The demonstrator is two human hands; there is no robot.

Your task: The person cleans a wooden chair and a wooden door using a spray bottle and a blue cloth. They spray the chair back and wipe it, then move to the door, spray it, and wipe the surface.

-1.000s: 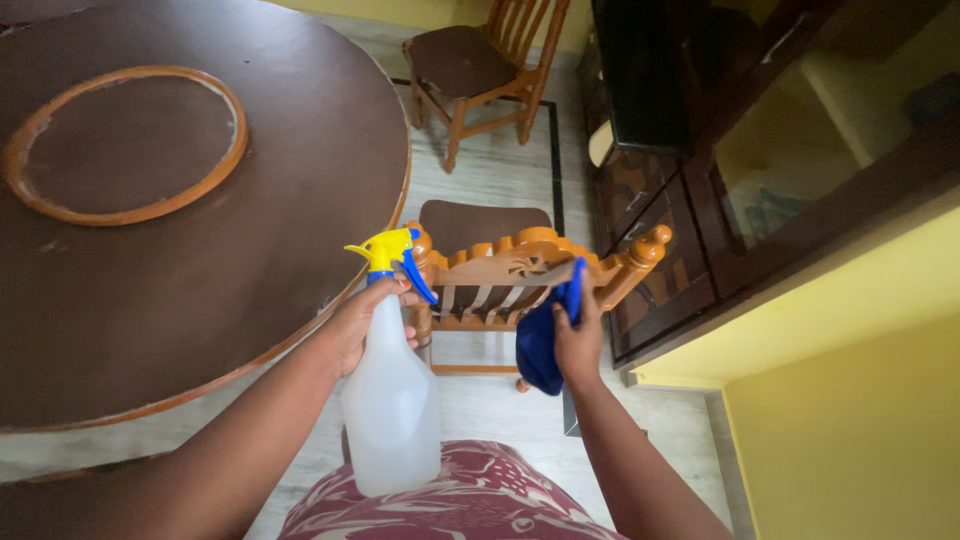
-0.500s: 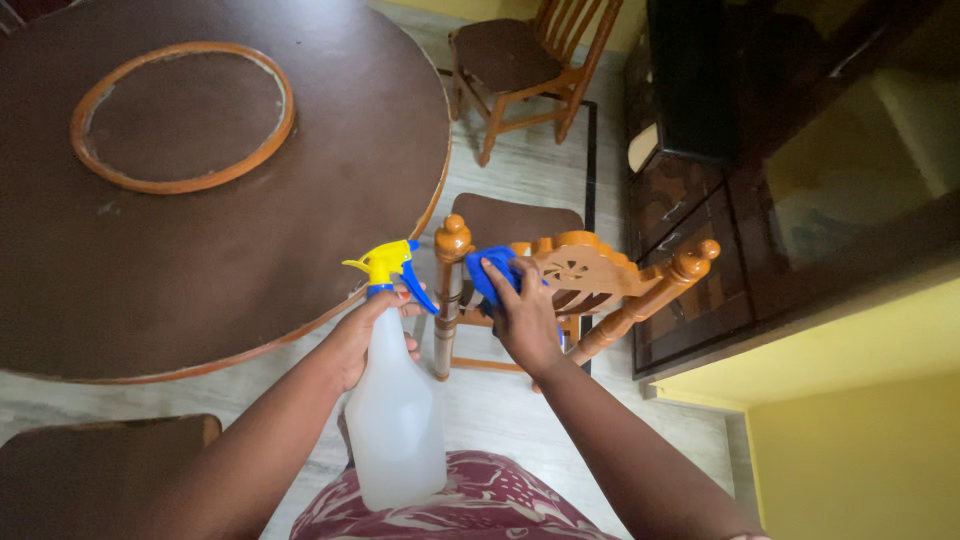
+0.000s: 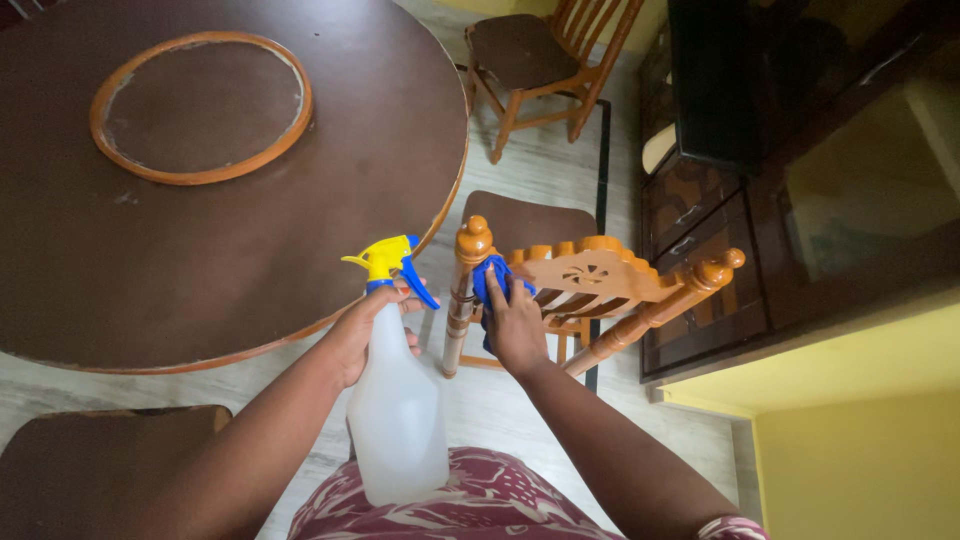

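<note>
Blue cloth (image 3: 490, 285) now sits under the right hand (image 3: 515, 325), pressed on the chair back (image 3: 590, 275) just beside its left post w/ the round knob. A sec ago that hand held the cloth bunched near the right end of the top rail; half a sec ago it was already at the left end, and it's since slid a bit lower by the post. Judging by that, wiping has run across the rail & is now working the left post area. Right hand: fingers closed over the cloth, palm down. Left hand (image 3: 365, 325) is wrapped round the neck of the spray bottle (image 3: 395, 420), finger by the blue trigger, yellow nozzle pointing left; bottle upright, hasn't shifted much. Round table (image 3: 300, 260) is left of & beyond the left hand; cabinet (image 3: 700, 300) is right of the right hand.
</note>
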